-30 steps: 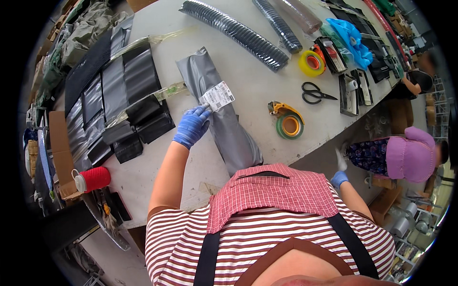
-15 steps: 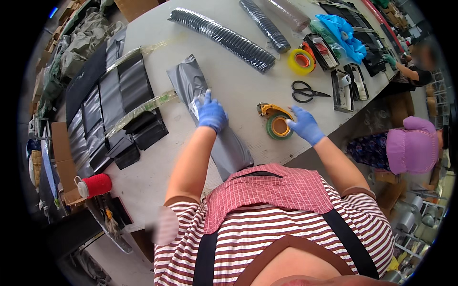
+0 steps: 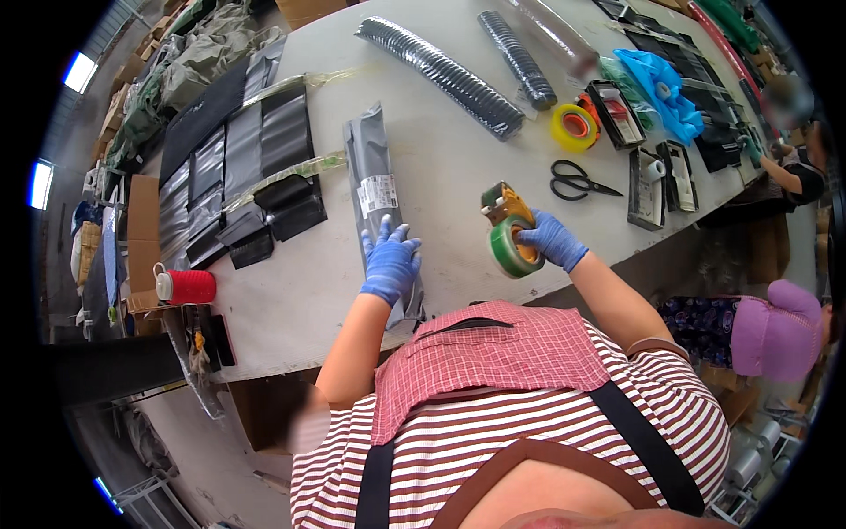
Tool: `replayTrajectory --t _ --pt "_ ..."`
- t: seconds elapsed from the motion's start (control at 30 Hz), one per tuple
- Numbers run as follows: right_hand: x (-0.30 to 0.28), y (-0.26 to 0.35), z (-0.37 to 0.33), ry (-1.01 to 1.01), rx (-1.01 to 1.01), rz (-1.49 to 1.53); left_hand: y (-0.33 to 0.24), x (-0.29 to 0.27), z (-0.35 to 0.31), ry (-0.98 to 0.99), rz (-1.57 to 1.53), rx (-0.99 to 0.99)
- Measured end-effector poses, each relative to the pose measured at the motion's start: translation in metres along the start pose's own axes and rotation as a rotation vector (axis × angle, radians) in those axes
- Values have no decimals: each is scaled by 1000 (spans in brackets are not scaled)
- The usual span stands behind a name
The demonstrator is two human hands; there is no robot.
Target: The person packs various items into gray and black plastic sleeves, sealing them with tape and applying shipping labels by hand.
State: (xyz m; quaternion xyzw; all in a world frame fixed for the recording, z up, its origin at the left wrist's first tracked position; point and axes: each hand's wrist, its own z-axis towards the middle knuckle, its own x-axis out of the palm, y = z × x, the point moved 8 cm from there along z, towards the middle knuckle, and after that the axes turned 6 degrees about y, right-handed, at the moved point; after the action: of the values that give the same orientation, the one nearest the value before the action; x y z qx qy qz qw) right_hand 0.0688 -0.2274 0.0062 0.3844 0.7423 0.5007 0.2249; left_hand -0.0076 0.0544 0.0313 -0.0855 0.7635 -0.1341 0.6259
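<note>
A long grey plastic parcel (image 3: 368,150) with a white label lies lengthwise on the table in front of me. My left hand (image 3: 390,262), in a blue glove, rests flat on its near part with the fingers spread. My right hand (image 3: 555,242), gloved too, is wrapped round a tape dispenser (image 3: 514,231) with a yellow-orange frame and a green roll. The dispenser is tilted, its cutting end pointing toward the far side. Black scissors (image 3: 585,182) lie beyond my right hand.
Wrapped ribbed tubes (image 3: 441,75) lie at the far side. Yellow tape rolls (image 3: 573,128), small black boxes (image 3: 648,189) and a blue plastic bag (image 3: 661,88) are at the right. Flat black and grey bags (image 3: 256,150) and a red thread spool (image 3: 187,286) are at the left. Other people are at the right.
My right hand has taken hold of the tape dispenser and lifted it. The grey parcel now lies straighter and narrower, its label uncovered, with my left hand lower on it. The view has shifted.
</note>
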Motion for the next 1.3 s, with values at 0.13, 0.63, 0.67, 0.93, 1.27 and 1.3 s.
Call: replayTrajectory --t 0.13,0.63,0.67,0.93,1.27,1.3 --pt "23 57 -34 -26 -248 -140 -49 -23 -13 120 -1242 -87" --pt "94 105 -63 110 -372 -929 -24 17 -64 -83 -1401 -302" --pt "87 102 -54 90 -400 -995 -18 -11 -62 -240 -1328 -261" --pt "79 85 36 86 -384 -1339 104 5 -17 -202 -282 -635" --pt "105 80 55 166 -299 -1379 34 17 -32 -335 -313 -456" --pt "113 81 59 172 -323 -1358 55 28 -30 -207 -658 -406"
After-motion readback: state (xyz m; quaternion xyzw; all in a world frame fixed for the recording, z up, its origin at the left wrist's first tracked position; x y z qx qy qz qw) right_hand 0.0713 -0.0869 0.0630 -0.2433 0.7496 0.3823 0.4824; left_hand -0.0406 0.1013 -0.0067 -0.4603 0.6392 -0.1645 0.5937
